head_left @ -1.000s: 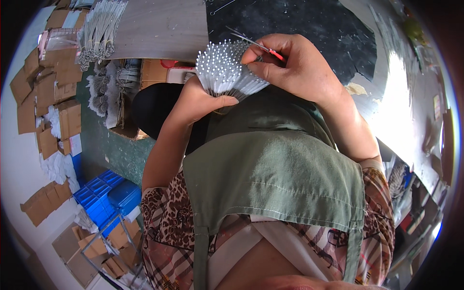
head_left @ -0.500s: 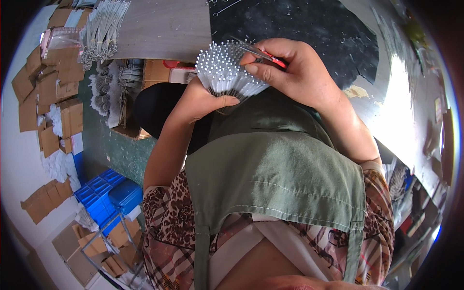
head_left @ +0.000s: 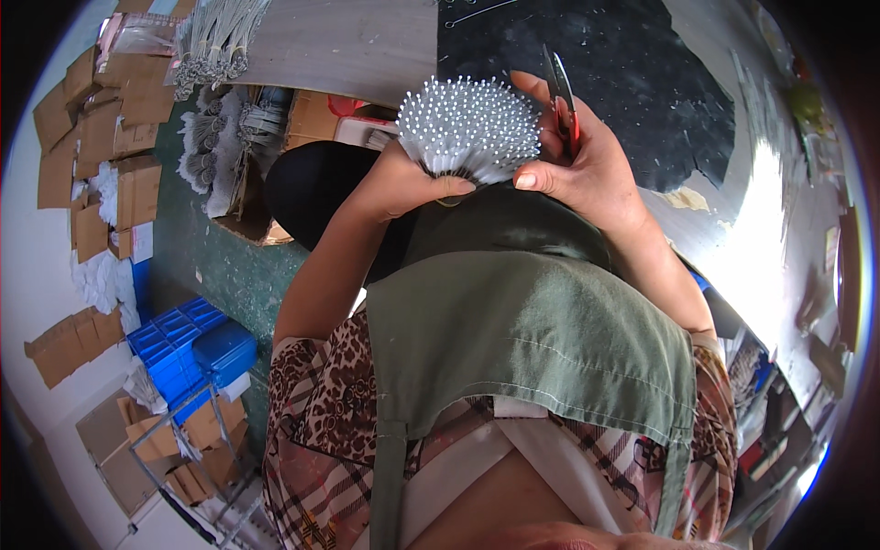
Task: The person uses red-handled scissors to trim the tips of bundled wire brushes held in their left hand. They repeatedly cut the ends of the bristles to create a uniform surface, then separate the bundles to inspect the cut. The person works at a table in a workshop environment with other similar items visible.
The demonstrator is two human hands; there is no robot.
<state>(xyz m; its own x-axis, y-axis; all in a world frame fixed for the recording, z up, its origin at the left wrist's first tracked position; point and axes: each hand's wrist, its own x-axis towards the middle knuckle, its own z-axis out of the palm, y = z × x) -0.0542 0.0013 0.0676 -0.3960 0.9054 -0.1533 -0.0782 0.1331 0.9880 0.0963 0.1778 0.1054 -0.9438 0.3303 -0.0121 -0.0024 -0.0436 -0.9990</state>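
Observation:
My left hand [head_left: 412, 183] is wrapped round a thick bundle of thin white-tipped rods [head_left: 472, 124], its thumb across the near, darker part of the bundle. The rods fan out, and their small round white tips face up. In my right hand [head_left: 587, 165] are scissors [head_left: 566, 105] with red handles and dark blades, tucked against the fingers and pointing away from me. The right thumb and fingers are spread at the right side of the bundle, with the thumb against it. The bundle's lower end is hidden behind the left hand.
Ahead is a grey worktable [head_left: 348, 55] with a black mat [head_left: 632, 82] on it. More tied bundles of wire rods [head_left: 215, 41] lie at its left. Below stands an open cardboard box [head_left: 247, 220]. Blue plastic crates [head_left: 174, 339] and a metal frame [head_left: 188, 412] are lower left.
The scissors have swung from pointing left over the tips to pointing away from me. My right hand has opened round the bundle's right side. The bundle's tips now face me more fully.

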